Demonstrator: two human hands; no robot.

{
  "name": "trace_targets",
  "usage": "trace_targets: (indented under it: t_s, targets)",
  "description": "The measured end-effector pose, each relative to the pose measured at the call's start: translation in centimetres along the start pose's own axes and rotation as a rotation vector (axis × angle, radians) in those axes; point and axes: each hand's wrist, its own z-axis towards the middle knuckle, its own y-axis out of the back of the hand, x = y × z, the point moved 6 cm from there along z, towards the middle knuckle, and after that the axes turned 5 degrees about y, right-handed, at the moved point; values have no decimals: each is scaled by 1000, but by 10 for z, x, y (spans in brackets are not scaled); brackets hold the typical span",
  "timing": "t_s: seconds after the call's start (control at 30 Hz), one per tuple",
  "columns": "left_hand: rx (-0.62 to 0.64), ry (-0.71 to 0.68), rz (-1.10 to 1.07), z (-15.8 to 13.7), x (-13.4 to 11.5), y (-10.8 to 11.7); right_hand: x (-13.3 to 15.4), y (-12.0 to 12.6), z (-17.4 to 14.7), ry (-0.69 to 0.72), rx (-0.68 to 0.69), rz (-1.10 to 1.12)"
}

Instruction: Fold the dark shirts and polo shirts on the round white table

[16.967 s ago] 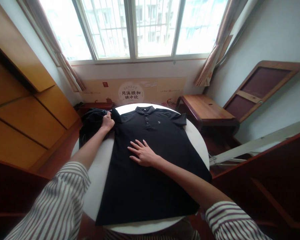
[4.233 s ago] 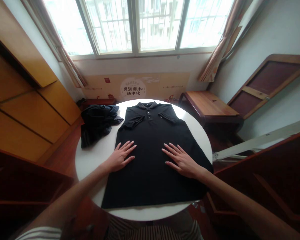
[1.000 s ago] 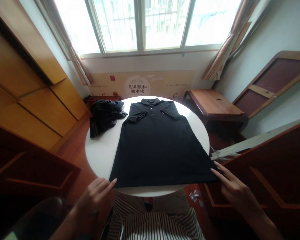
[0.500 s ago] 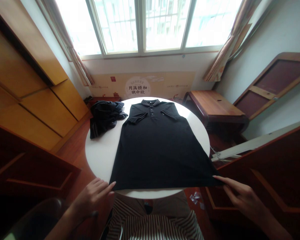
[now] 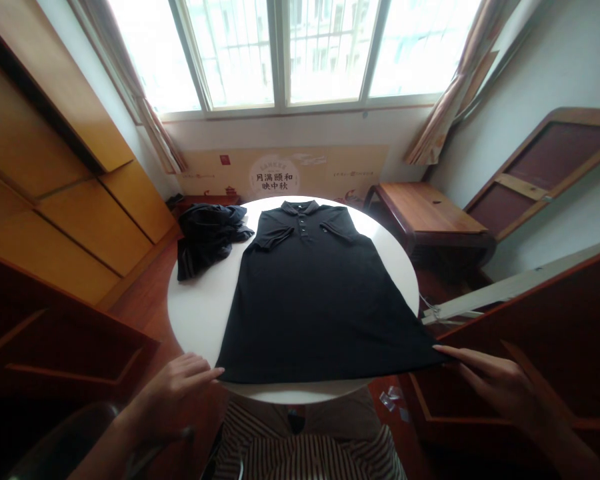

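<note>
A black polo shirt [image 5: 310, 300] lies spread front side up on a round white table [image 5: 195, 313], its collar toward the window and both short sleeves folded inward over the chest. My left hand [image 5: 187, 377] pinches the left corner of the hem at the near table edge. At the opposite end of the hem, my right hand [image 5: 485, 370] pinches the right corner, which is pulled out past the table's rim. The hem stretches nearly straight between them.
A heap of dark clothing [image 5: 210, 233] hangs partly over the table's left edge. To the right stands a low wooden table [image 5: 430, 207]. Small clear plastic pieces [image 5: 393, 399] lie on the floor. Dark wooden panels flank both sides.
Both hands have moved slightly apart, my left a little leftward and my right a little rightward, drawing the hem wider. Each keeps its pinch on the shirt.
</note>
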Motion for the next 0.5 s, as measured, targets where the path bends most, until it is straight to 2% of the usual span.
trace_targets:
  t_s: [0.2,0.37,0.5]
  targets:
    - [-146,175,-178,14,6,21,-14,7,3,20,52,4]
    - [-117,212,-228,7,5,12,-40,-3,-15,-24,210,61]
    - [-67,223,-235,-3,7,4,-37,-5,-15,-30,250,121]
